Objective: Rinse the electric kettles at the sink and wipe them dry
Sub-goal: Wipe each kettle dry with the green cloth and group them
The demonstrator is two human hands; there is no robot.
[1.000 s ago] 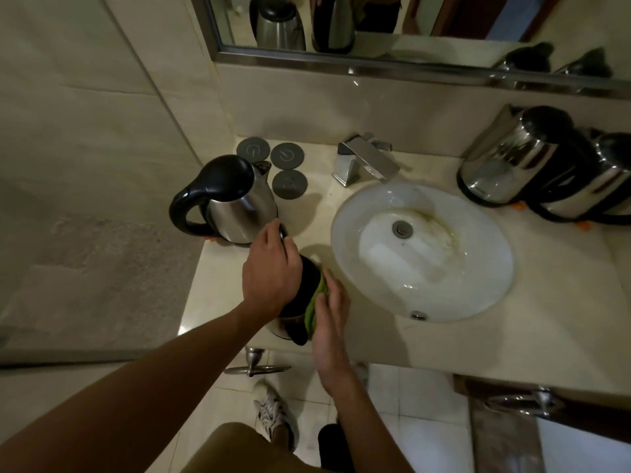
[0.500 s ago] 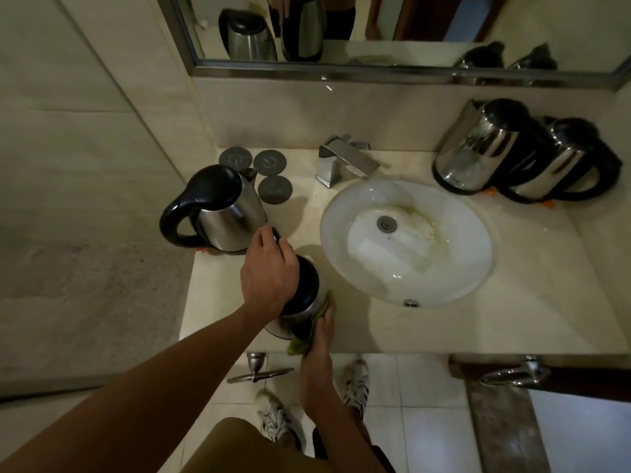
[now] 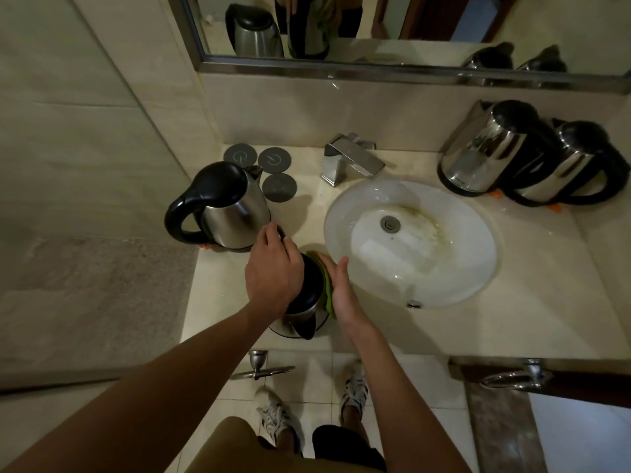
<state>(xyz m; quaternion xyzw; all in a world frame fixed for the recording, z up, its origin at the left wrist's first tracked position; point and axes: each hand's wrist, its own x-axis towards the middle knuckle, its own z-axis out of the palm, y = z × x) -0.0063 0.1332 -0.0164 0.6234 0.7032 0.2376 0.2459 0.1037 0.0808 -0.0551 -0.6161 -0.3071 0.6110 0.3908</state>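
A steel kettle with a black lid (image 3: 304, 312) stands at the counter's front edge, left of the white sink basin (image 3: 454, 288). My left hand (image 3: 273, 271) lies over its top and grips the black handle. My right hand (image 3: 341, 288), fingers straight, presses a green cloth (image 3: 326, 285) flat against the kettle's right side. A second steel kettle (image 3: 225, 213) stands just behind, to the left. Two more kettles (image 3: 488, 155) (image 3: 573, 169) stand at the back right of the counter.
Three round dark kettle bases (image 3: 276, 172) lie at the back left beside the chrome faucet (image 3: 351, 162). A mirror (image 3: 392, 25) runs above the counter. A wall closes off the left side. Below the counter edge are chrome fittings (image 3: 259, 367) and the tiled floor with my shoes.
My right hand and the green cloth have slid up the kettle's right side from near its base to its upper part. My left hand stays on the handle.
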